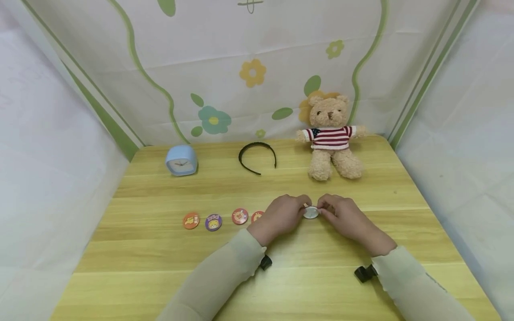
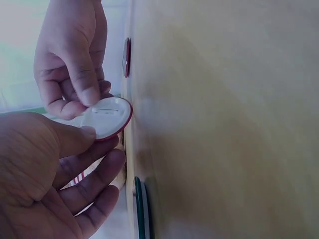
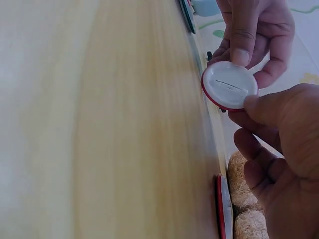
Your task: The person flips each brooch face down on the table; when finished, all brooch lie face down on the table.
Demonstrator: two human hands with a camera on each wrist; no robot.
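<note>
A round pin badge is held between both hands in front of the teddy bear, its white back with the pin turned toward me. My left hand pinches its left edge between thumb and finger. From the other side, my right hand pinches the right edge. A red rim shows round the badge in the left wrist view, and the right wrist view shows the pin lying across the back of the badge. The badge's front is hidden.
Left of the hands lie an orange badge, a purple badge and a red badge; another red badge is partly covered by my left arm. Behind stand a blue clock, a black headband and a teddy bear.
</note>
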